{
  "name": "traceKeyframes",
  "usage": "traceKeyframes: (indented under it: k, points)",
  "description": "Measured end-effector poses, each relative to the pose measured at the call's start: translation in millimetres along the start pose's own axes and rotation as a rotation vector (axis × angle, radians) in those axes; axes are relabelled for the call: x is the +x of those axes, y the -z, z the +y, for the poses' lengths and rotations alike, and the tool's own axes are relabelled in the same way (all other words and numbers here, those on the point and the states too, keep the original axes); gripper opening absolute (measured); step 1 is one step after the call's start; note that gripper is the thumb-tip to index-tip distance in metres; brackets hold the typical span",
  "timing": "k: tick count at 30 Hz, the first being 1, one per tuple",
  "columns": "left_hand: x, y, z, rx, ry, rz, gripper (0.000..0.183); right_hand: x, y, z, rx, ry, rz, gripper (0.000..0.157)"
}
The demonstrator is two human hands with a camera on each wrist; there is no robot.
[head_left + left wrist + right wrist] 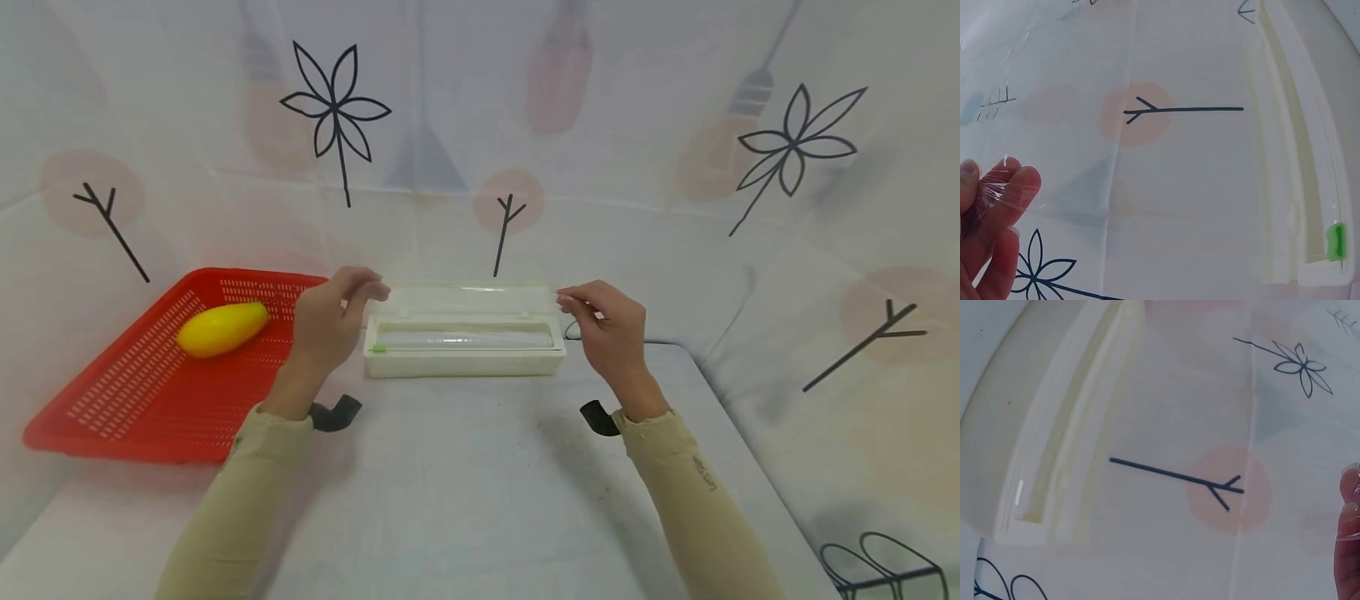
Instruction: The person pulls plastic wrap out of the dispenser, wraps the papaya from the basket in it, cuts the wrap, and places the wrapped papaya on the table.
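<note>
A white cling film dispenser (pixel 465 364) lies lengthwise on the table, its see-through lid raised at the back. Inside is a roll of film (pixel 465 339), and a small green cutter slide (pixel 1336 242) sits at the left end. My left hand (pixel 330 321) is off the dispenser's left end, pinching crinkled cling film (pixel 1000 194) between thumb and fingers. Past the right end, my right hand (pixel 609 325) pinches the film's other corner with thumb and forefinger. The clear sheet between the hands barely shows in the head view.
A red plastic basket (pixel 180 417) stands at the left, partly behind my left forearm. In it lies a yellow oblong fruit (pixel 223 329) with a greenish tip. A white cloth covers the table (pixel 480 483), and a printed curtain (pixel 637 233) hangs behind.
</note>
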State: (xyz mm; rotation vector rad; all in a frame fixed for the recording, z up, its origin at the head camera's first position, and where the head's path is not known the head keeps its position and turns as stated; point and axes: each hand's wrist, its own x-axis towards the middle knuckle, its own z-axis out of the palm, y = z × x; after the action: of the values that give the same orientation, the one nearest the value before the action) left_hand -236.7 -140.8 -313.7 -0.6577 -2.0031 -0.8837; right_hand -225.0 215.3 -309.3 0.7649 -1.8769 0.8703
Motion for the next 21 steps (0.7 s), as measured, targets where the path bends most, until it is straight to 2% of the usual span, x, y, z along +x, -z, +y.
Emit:
traceKeyframes:
  k: [13,21]
  points:
    - [-6.1,15.5,10.9,-0.005,-0.060,0.044,0.013,0.2,10.8,-19.6,0.008,0.068,0.020,0.015]
    - [-0.6,22.7,20.3,-0.055,-0.119,0.079,0.013,3.6,17.5,-30.2,0.007,0.083,0.046,0.018]
